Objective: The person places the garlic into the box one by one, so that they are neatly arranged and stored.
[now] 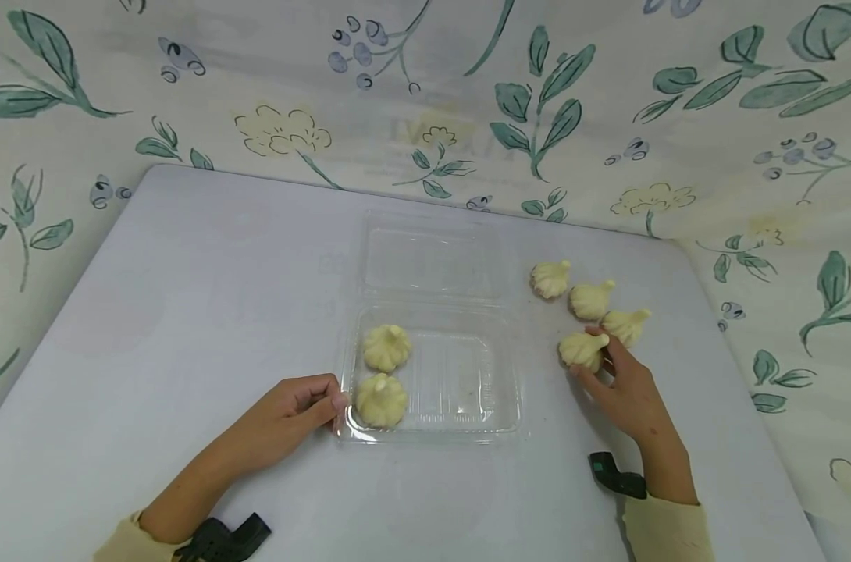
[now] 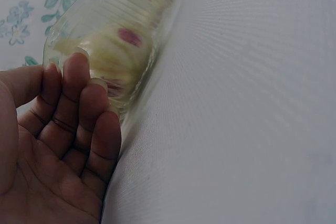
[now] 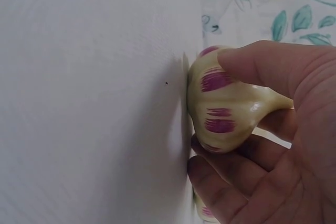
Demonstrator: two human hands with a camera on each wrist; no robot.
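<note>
Garlic bulb [image 1: 582,351] sits at the right of the table [image 1: 208,312], nearest the person in a cluster with three loose bulbs [image 1: 591,301]. The right hand [image 1: 629,398] has its grip clamped on it, thumb on one side and fingers on the other, with the narrow neck pointing back toward the palm. Its base touches or nearly touches the table; whether any weight is lifted, I cannot tell.

Its sheen and brushed purple streaks suggest a moulded imitation, so I judge it light and stiff, unlikely to dent or break under a firm pinch. That smooth, rounded surface could slip or roll if held too near the tapering shoulder. Best hold: thumb and fingers opposed across the widest part, much as now, with the neck as a guide against twisting.

The left hand [image 1: 288,414] has its grip closed on the left edge of the clear container [image 1: 461,425], beside two seated bulbs [image 1: 381,400]. That thin plastic looks light and flexible, apt to slide or bow, so a gentle pinch at the rim should steady it.
</note>
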